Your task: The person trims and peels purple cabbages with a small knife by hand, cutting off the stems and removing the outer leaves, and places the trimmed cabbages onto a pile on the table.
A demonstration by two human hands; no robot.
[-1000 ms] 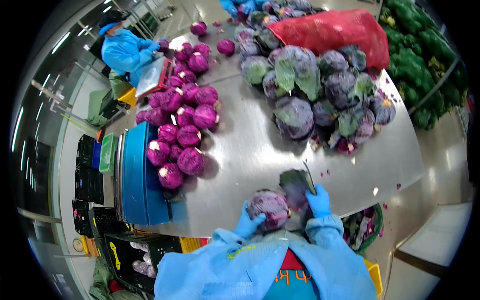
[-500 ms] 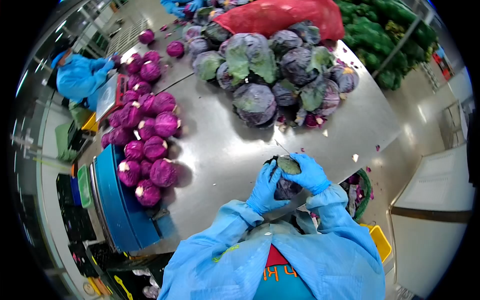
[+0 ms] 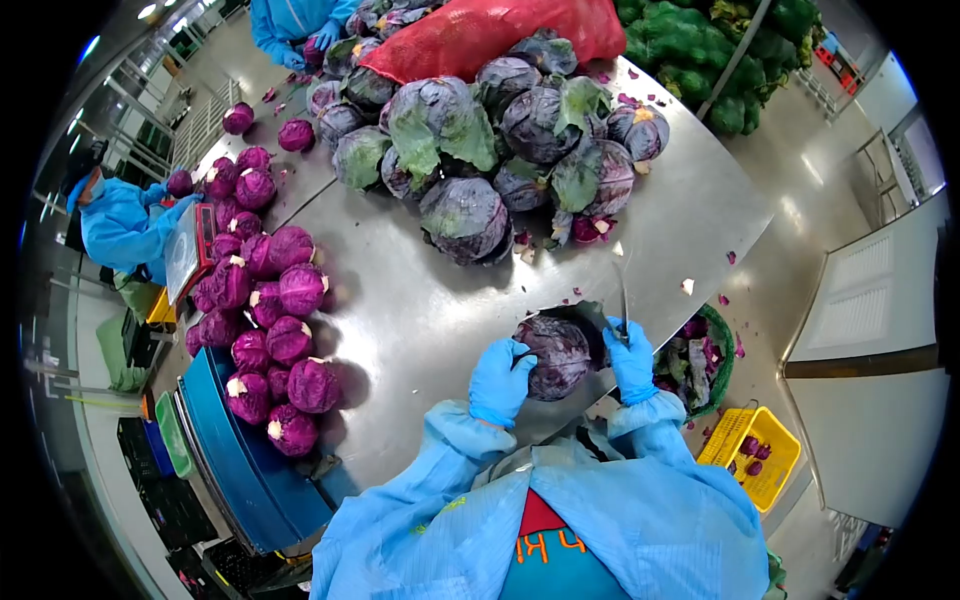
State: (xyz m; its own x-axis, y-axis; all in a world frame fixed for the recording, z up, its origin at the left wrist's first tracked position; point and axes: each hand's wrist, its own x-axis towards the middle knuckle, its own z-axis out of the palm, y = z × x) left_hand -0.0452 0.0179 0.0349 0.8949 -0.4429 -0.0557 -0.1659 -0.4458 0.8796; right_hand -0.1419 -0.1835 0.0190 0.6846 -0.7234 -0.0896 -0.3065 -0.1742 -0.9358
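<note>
A red cabbage (image 3: 556,360) with dark purple, veined leaves is in front of me at the table's near edge. My left hand (image 3: 502,380) grips its left side, with fingers and thumb curled against it. On the right, my right hand (image 3: 630,362) is closed around a knife (image 3: 625,298), its thin blade pointing away from me. A dark outer leaf (image 3: 592,325) stands out from the cabbage's right side, close to the right fingers; whether they also pinch it is unclear. Both hands wear blue gloves.
Untrimmed cabbages (image 3: 465,215) are heaped ahead beside a red mesh sack (image 3: 500,40). Trimmed purple cabbages (image 3: 290,340) lie left, near a scale (image 3: 190,250). A green basket of leaves (image 3: 715,365) and a yellow crate (image 3: 750,460) stand right. Two co-workers (image 3: 125,230) are beyond.
My right hand has moved away from my left, and the cabbage between them has turned. Its outer leaf now stands away on the right. The knife shows more plainly, and the view has shifted.
</note>
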